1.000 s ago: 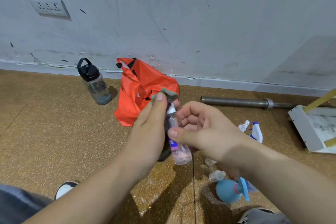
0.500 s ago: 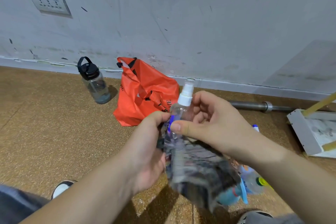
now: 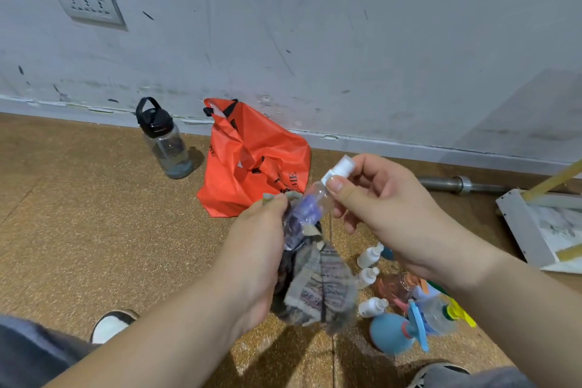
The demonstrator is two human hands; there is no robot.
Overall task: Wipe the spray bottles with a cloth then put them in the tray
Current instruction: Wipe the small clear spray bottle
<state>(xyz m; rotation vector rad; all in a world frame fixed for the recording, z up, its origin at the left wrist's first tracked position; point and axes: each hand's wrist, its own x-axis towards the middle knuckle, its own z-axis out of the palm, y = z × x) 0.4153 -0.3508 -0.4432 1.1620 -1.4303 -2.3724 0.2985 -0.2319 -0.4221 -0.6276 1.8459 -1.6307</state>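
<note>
Wiping step: left hand [image 3: 252, 249] clasps the cloth [image 3: 315, 287] round the spray bottle [image 3: 316, 195], right hand [image 3: 387, 214] pinches its neck; next, probably the tray [image 3: 519, 230].

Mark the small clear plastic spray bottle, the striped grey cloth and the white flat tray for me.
small clear plastic spray bottle [image 3: 316, 191]: head view, its clear shoulder.
striped grey cloth [image 3: 318, 287]: head view, hanging middle fold.
white flat tray [image 3: 518, 225]: head view, left rim.
</note>
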